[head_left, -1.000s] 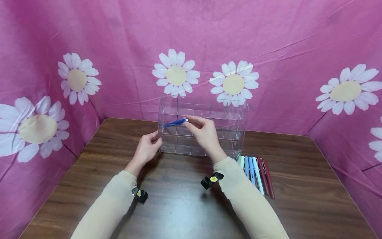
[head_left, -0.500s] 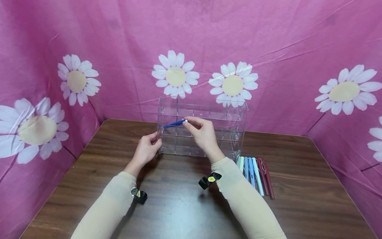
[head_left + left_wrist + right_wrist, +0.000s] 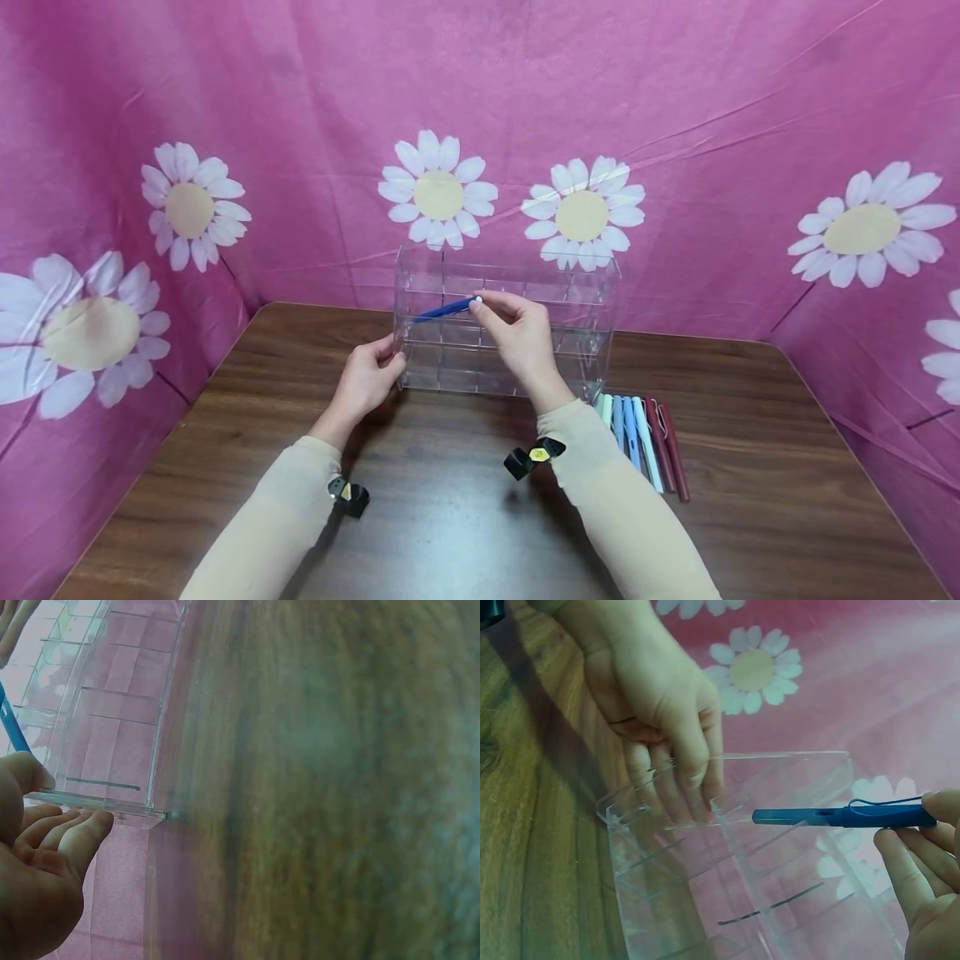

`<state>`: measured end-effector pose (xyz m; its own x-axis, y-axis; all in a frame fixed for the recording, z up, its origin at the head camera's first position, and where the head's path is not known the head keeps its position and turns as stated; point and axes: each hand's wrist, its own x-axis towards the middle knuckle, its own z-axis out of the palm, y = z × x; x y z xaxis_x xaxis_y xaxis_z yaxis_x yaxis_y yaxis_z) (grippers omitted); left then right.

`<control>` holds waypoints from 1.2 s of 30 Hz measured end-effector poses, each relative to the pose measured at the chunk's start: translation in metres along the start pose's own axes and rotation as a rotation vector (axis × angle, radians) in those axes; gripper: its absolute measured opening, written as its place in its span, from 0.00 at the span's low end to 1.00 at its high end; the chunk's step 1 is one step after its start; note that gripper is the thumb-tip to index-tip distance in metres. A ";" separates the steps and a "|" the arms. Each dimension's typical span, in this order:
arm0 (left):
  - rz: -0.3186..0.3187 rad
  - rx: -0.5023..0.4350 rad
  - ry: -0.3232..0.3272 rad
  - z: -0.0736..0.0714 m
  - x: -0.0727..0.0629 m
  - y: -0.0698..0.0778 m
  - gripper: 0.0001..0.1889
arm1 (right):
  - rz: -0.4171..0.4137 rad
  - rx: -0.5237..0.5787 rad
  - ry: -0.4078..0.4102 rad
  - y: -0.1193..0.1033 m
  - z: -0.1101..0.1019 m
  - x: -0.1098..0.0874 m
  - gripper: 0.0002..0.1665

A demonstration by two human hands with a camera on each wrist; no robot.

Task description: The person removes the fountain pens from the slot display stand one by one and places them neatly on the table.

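A clear plastic organizer (image 3: pixel 459 388) with several compartments stands at the back of the table. My left hand (image 3: pixel 365 377) grips its left side wall, thumb on the inner side and fingers behind, as the left wrist view shows. Between thumb and fingertips, my right hand (image 3: pixel 523 340) pinches a blue pen (image 3: pixel 446 309) at its clip end. The pen lies nearly level, slightly tilted, with its free end pointing left toward the side wall. In the right wrist view the blue pen (image 3: pixel 802 817) overlaps the upper compartments, its clip facing up.
To the right of the organizer, several pens (image 3: pixel 632 433) in mint, blue, light blue and dark red lie in a row on the wooden table (image 3: pixel 442 508). A pink cloth (image 3: pixel 322 208) with white flowers hangs behind and along both sides.
My right hand has drawn slightly to the right with the blue pen still pinched. The left hand keeps its place on the organizer's side.
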<state>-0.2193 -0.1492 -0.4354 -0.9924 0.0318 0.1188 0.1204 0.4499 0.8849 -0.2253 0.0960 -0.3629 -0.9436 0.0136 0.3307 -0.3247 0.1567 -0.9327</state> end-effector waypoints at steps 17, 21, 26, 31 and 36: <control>0.006 0.017 -0.003 -0.001 0.000 0.001 0.25 | -0.094 0.150 0.086 -0.022 -0.029 -0.005 0.14; 0.007 0.008 -0.006 0.000 -0.001 0.001 0.25 | -0.108 0.177 0.108 -0.024 -0.033 -0.007 0.14; 0.003 0.022 -0.003 0.000 -0.002 0.001 0.26 | -0.135 0.264 0.127 -0.029 -0.038 -0.009 0.16; -0.002 0.025 -0.004 0.000 -0.002 0.001 0.25 | -0.143 0.285 0.150 -0.031 -0.046 -0.009 0.15; 0.010 0.027 0.001 -0.001 -0.002 0.002 0.25 | -0.133 0.283 0.152 -0.032 -0.056 -0.011 0.16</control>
<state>-0.2175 -0.1490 -0.4339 -0.9911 0.0359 0.1279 0.1296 0.4732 0.8713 -0.2013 0.1459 -0.3290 -0.8784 0.1615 0.4498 -0.4692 -0.1129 -0.8758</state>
